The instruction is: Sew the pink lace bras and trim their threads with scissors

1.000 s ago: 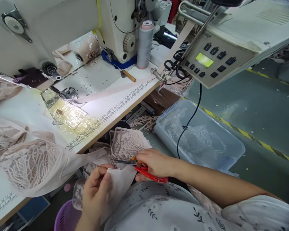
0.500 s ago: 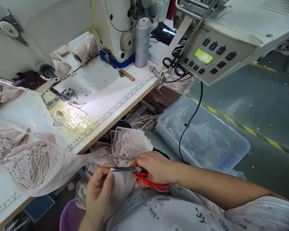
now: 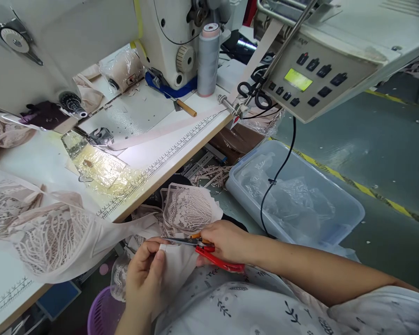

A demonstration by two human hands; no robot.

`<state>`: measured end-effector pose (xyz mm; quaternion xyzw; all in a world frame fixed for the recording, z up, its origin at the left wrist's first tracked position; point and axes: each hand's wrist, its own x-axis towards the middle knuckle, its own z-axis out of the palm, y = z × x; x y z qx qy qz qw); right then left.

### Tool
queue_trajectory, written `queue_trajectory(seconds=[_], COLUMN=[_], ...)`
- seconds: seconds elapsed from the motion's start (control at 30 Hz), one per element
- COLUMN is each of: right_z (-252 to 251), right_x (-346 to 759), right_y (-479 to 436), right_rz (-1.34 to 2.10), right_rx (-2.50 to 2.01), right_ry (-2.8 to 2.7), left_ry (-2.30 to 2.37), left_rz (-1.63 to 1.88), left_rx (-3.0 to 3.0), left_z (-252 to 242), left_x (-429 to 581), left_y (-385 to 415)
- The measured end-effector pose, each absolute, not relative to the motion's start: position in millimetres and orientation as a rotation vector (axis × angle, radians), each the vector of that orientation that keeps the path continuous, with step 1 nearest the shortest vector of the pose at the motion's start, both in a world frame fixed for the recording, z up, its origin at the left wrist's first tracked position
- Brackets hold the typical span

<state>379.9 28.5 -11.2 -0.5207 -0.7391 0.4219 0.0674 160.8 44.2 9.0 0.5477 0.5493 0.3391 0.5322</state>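
Observation:
My left hand (image 3: pixel 145 270) pinches the edge of a pale pink piece of fabric (image 3: pixel 176 265) between thumb and fingers. Closed around the red handles of a pair of scissors (image 3: pixel 218 261) is my right hand (image 3: pixel 226 239); an orange-handled tool, partly hidden, also shows in its fingers. The scissor blades point left along the fabric's upper edge, close to my left fingertips. A pale pink lace bra (image 3: pixel 56 237) lies over the table's front edge, its band reaching toward my hands. More lace cups (image 3: pixel 192 207) lie just beyond my right hand.
A sewing machine (image 3: pixel 38 51) stands on the white table (image 3: pixel 181 144), with a grey thread cone (image 3: pixel 208 60) and a wooden-handled tool (image 3: pixel 185 108). At right hangs a control box (image 3: pixel 300 79) above a clear plastic bin (image 3: pixel 244 200). Below left is a purple basket (image 3: pixel 101 311).
The scissor blades have shifted slightly up, from across the fabric's edge to just above it. My left hand keeps its pinch. The whole view has moved very slightly.

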Motion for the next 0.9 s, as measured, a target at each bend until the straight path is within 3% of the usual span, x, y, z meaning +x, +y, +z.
queue_trajectory(seconds=[0.3, 0.57, 0.9], right_z=[-9.5, 2.9, 45.3], right_x=[371.5, 371.7, 369.9], right_y=[34.2, 15.2, 20.4], right_rz=[1.493, 1.668, 1.607], right_rx=[-1.388, -1.225, -0.944], right_ry=[-1.534, -1.416, -1.392], left_ry=[1.338, 1.282, 1.151], left_rz=[0.818, 0.860, 0.532], left_rx=[1.261, 1.387, 2.418], left_z=[14.2, 9.0, -20.7], left_x=[162.3, 154.3, 133.7], left_y=[41.4, 43.3, 10.1])
